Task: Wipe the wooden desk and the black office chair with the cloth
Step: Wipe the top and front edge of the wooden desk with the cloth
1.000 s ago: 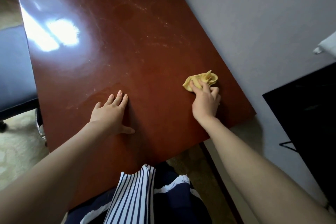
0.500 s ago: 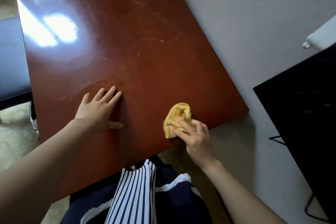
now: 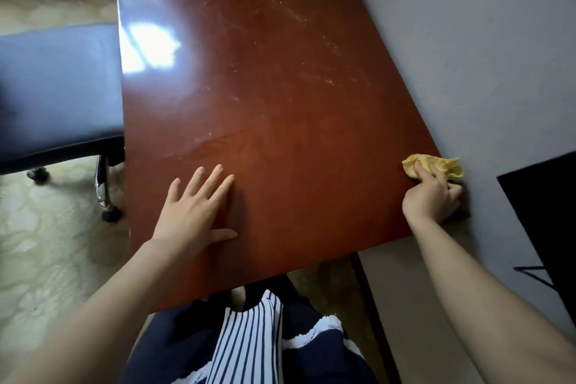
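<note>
The glossy reddish-brown wooden desk [image 3: 280, 87] stretches away from me, with pale smears across its far half. My left hand [image 3: 193, 212] lies flat on the near part of the top, fingers spread and straight. My right hand [image 3: 431, 196] grips a crumpled yellow cloth [image 3: 436, 165] at the desk's near right corner, against the wall; the cloth sticks out past the fingers. The black office chair [image 3: 53, 97] stands at the desk's left side, its padded seat facing me.
A grey wall [image 3: 467, 56] runs along the desk's right edge. A black object [image 3: 548, 221] on a thin stand sits at the right by the wall. The chair's chrome leg and castors [image 3: 104, 193] stand on a pale patterned floor.
My right hand carried the cloth from the near front edge of the desk out to the right corner by the wall. The left hand stayed flat on the desk.
</note>
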Motion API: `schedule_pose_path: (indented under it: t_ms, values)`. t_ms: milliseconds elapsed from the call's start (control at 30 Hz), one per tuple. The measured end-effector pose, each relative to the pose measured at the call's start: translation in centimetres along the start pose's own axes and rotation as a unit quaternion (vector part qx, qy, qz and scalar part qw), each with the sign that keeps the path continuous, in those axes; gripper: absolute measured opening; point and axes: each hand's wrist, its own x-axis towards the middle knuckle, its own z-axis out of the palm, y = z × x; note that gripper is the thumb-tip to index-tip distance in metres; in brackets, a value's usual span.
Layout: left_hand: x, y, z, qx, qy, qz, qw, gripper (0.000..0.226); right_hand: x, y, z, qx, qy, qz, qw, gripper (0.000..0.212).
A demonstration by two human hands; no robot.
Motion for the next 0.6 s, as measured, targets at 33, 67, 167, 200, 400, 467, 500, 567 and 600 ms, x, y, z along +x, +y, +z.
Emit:
schedule_pose_path:
  t_ms: [33, 67, 167, 200, 400, 467, 500, 567, 600]
  values:
    - [-0.1, -0.3, 0.1, -0.008, 0.002, -0.004, 1.0, 0.104, -0.5, -0.7, 0.1, -0.015, -0.014, -0.014, 1.0, 0.04]
    - [-0.4, -0.9, 0.3, -0.017, 0.004, -0.006, 1.0, 0.104, -1.5, -1.4, 0.4, -0.033, -0.033, -0.037, 0.998, 0.044]
    - [-1.3, -3.4, 0.9, -0.025, 0.014, 0.001, 1.0, 0.103, -5.4, -3.6, 1.7, -0.093, -0.071, -0.131, 0.985, 0.051]
    - [-1.7, -4.2, 1.1, -0.029, 0.019, 0.003, 0.999, 0.103, -7.0, -4.4, 2.2, -0.103, -0.08, -0.151, 0.98, 0.052]
    - [-5.3, -11.7, 2.6, -0.093, 0.023, 0.021, 0.995, 0.1, -19.5, -9.8, 5.3, -0.113, -0.112, -0.192, 0.969, 0.053]
    - [-7.1, -14.8, 3.2, -0.096, 0.018, 0.028, 0.995, 0.099, -24.0, -11.6, 6.3, -0.113, -0.116, -0.195, 0.967, 0.054]
    - [-8.0, -16.1, 3.5, -0.097, 0.014, 0.03, 0.995, 0.098, -26.1, -12.4, 6.7, -0.115, -0.12, -0.196, 0.966, 0.055]
    - [-9.9, -19.3, 4.1, -0.096, 0.004, 0.032, 0.995, 0.096, -30.5, -13.9, 7.4, -0.118, -0.133, -0.207, 0.962, 0.054]
    - [-10.7, -20.9, 4.3, -0.097, -0.004, 0.029, 0.995, 0.096, -32.6, -14.5, 7.7, -0.118, -0.14, -0.215, 0.959, 0.054]
